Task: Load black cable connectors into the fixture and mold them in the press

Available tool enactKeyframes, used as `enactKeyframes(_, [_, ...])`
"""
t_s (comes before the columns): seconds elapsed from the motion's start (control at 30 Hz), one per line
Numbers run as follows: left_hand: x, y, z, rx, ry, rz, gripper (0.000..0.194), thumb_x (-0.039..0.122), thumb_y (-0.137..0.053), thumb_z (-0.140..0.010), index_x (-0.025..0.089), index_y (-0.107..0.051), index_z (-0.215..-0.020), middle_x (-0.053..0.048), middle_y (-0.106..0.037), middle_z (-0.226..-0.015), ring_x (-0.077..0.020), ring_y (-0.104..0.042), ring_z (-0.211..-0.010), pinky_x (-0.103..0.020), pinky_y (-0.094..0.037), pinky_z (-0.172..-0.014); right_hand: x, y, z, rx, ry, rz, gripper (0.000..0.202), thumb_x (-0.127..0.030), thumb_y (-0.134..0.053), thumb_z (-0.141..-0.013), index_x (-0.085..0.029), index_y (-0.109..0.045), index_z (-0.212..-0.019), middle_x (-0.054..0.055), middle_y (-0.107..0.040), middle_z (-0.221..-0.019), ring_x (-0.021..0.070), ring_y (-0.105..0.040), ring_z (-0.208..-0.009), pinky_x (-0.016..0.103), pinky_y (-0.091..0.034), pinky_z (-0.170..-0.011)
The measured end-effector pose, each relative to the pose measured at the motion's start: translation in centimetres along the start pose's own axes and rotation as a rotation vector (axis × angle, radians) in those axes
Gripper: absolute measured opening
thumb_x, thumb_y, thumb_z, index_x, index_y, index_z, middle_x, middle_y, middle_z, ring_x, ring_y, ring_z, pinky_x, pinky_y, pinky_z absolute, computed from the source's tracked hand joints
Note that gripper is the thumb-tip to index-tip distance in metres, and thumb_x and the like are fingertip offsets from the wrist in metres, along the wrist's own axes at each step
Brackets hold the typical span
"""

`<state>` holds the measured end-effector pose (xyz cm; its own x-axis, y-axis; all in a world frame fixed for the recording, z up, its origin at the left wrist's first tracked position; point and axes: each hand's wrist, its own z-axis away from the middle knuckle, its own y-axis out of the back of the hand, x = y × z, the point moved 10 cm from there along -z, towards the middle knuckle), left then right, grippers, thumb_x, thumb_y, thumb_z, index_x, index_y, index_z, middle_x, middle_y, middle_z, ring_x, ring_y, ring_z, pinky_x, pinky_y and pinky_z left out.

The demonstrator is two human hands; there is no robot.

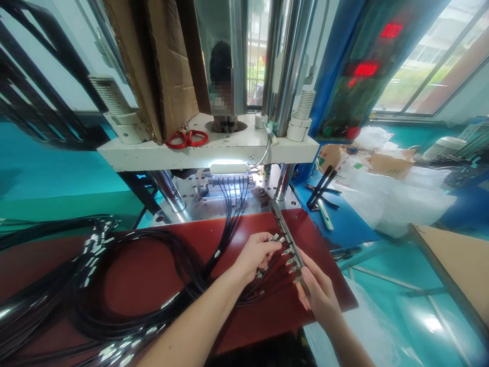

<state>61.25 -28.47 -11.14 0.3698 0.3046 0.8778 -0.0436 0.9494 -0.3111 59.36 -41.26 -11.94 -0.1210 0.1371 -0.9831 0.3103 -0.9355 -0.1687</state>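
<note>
My right hand (316,285) is closed around the near end of a long metal bar (286,230), which slants away toward the press. Several small metal cable connectors (292,261) sit in a row along the bar's left side, with thin black cables trailing from them. Pinched in my left hand (256,255) are more metal connectors (275,237) on cables, held against the bar's left edge. Under the press, black cables (234,204) run into a lit metal mould (229,187).
Coiled black cables (133,234) cover the left of the red-brown table (244,229). Red-handled scissors (187,138) lie on the white press plate (153,155). On a blue shelf (347,224) at the right are pliers (328,196) and a pale-green-handled tool (326,216). A control panel (367,71) shows red digits.
</note>
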Motion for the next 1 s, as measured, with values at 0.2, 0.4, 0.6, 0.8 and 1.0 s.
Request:
enactKeyframes(0.2, [-0.1,0.3,0.0,0.02,-0.011,-0.031,0.022,0.028,-0.061,-0.06,0.017,-0.041,-0.061,0.009,-0.033,-0.041,-0.0024,-0.022,-0.035,-0.018,-0.008,-0.036,0.0,0.0,0.0,-0.005,0.015,0.019,0.049,-0.042,-0.049,-0.083,-0.017,-0.045,-0.125,-0.006,-0.046,-0.04,0.0045,-0.032,-0.032,0.015,-0.028,-0.031])
enactKeyframes(0.4, [1.5,1.0,0.5,0.146,-0.082,-0.063,0.018,0.022,-0.058,-0.057,0.017,-0.04,-0.056,0.01,-0.029,-0.039,-0.0012,-0.018,-0.034,-0.017,-0.01,-0.037,-0.3,-0.1,0.0,0.015,0.001,0.056,0.046,-0.042,-0.053,-0.08,-0.021,-0.051,-0.121,-0.006,-0.045,-0.043,0.0037,-0.031,-0.034,0.015,-0.026,-0.031])
enactKeyframes(0.6, [1.8,1.1,0.4,0.141,-0.095,-0.069,0.019,0.02,-0.057,-0.057,0.017,-0.038,-0.054,0.01,-0.028,-0.04,-0.0013,-0.019,-0.035,-0.017,-0.014,-0.039,-1.5,-0.5,0.5,0.048,0.001,0.066,0.047,-0.041,-0.051,-0.082,-0.016,-0.05,-0.122,-0.006,-0.041,-0.039,0.0048,-0.03,-0.034,0.017,-0.021,-0.033])
enactKeyframes(0.8, [1.8,1.0,0.3,0.139,-0.105,-0.093,0.018,0.02,-0.056,-0.057,0.017,-0.038,-0.054,0.01,-0.029,-0.04,-0.0021,-0.021,-0.036,-0.018,-0.016,-0.041,-1.0,-0.2,0.3,0.038,0.017,0.113,0.05,-0.042,-0.051,-0.082,-0.015,-0.048,-0.124,-0.008,-0.037,-0.037,0.0057,-0.028,-0.033,0.018,-0.024,-0.033])
enactKeyframes(1.0, [1.6,1.9,0.2,0.16,-0.241,-0.173,0.018,0.024,-0.056,-0.063,0.016,-0.041,-0.057,0.008,-0.034,-0.047,-0.0041,-0.027,-0.043,-0.018,-0.022,-0.045,-0.3,-0.8,-0.2,-0.068,0.047,0.299,0.051,-0.042,-0.049,-0.083,-0.019,-0.044,-0.128,-0.004,-0.044,-0.051,0.0087,-0.036,-0.043,0.02,-0.036,-0.04])
